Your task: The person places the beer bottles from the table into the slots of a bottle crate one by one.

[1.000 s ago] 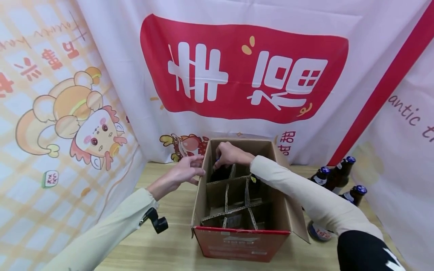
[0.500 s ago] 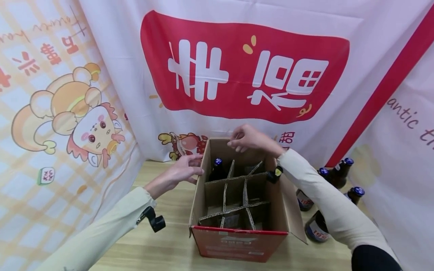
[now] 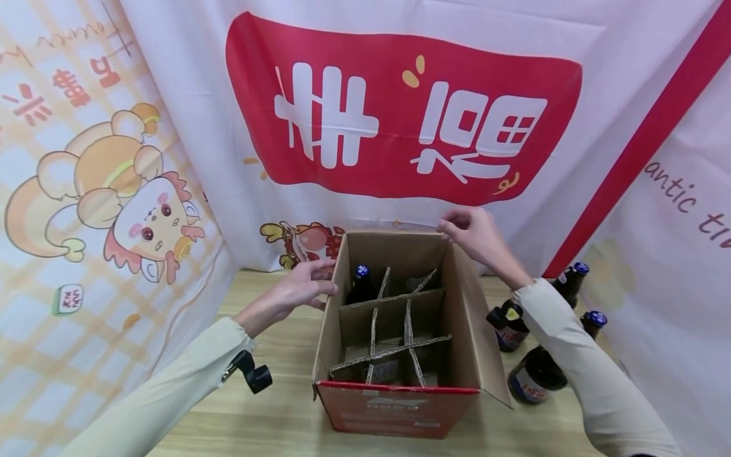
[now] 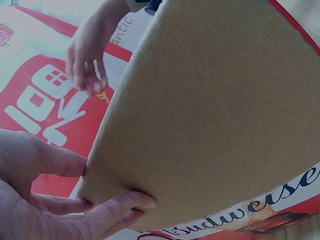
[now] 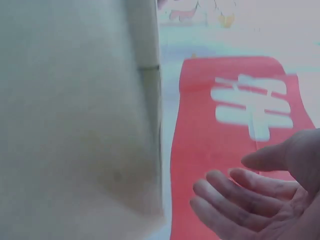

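A red cardboard beer box (image 3: 394,409) stands with its top open on the table. Inside, cardboard dividers (image 3: 394,296) form several compartments, and a dark bottle (image 3: 360,285) with a blue cap stands upright in the far left one. My left hand (image 3: 294,292) rests its fingers against the box's left side; in the left wrist view its fingertips press the brown folded-down flap (image 4: 210,110). Above the far right corner hovers my right hand (image 3: 473,236), holding nothing. Its fingers look loosely bent in the right wrist view.
Several dark blue-capped bottles stand right of the box, among them a labelled bottle (image 3: 533,381) near its front and another bottle (image 3: 594,322) farther right, partly behind my right sleeve. The right flap (image 3: 488,343) sticks outward. A printed cloth (image 3: 400,19) hangs behind.
My right hand has let go of the bottle in the far left compartment, risen out of the box and moved right. My left hand has stayed at the box's left side.
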Demonstrator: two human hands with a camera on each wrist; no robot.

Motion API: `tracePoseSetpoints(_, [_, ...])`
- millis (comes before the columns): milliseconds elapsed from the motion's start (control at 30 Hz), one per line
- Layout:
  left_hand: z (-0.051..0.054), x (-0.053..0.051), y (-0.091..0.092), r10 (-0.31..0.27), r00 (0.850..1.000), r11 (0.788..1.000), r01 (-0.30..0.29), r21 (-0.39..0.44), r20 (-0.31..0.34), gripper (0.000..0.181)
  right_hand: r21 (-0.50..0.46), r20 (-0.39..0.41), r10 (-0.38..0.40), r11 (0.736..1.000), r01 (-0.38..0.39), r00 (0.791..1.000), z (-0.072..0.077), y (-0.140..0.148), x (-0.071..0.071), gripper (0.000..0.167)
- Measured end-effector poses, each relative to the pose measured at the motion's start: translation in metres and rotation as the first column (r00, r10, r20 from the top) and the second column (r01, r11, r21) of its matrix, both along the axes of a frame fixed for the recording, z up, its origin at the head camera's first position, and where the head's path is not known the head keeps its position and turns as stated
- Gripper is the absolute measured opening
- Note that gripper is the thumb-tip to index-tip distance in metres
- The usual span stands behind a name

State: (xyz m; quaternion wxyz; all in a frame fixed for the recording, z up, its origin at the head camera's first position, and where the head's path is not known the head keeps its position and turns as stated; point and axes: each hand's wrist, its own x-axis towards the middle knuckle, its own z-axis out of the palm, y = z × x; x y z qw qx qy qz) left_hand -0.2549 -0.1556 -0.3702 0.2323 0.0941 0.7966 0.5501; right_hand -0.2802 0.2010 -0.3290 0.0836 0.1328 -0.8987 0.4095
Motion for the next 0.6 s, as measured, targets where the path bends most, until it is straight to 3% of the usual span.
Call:
tracePoseSetpoints(167, [0.000, 0.001, 0.000, -0.012, 1.000, 1.000, 0.012, -0.002, -0.005, 0.072, 0.064, 0.007, -0.120, 0.991, 0.119, 0.993, -0.013, 0.032, 0.012, 0.028])
tracePoseSetpoints(367, [0.000, 0.001, 0.000, -0.003, 1.000, 1.000, 0.003, -0.012, -0.004, 0.071, 0.216, 0.186, -0.163, 0.969, 0.121, 0.969, -0.026, 0.067, 0.020, 0.036])
tracePoseSetpoints(500, [0.000, 0.001, 0.000, -0.006, 1.000, 1.000, 0.006, -0.022, -0.018, 0.069, 0.358, 0.285, -0.203, 0.929, 0.092, 0.937, -0.035, 0.086, 0.026, 0.042])
tracePoseSetpoints(600, [0.000, 0.001, 0.000, -0.009, 1.000, 1.000, 0.009, -0.023, -0.024, 0.068, 0.456, 0.282, -0.260, 0.883, 0.110, 0.924, -0.043, 0.099, 0.030, 0.042])
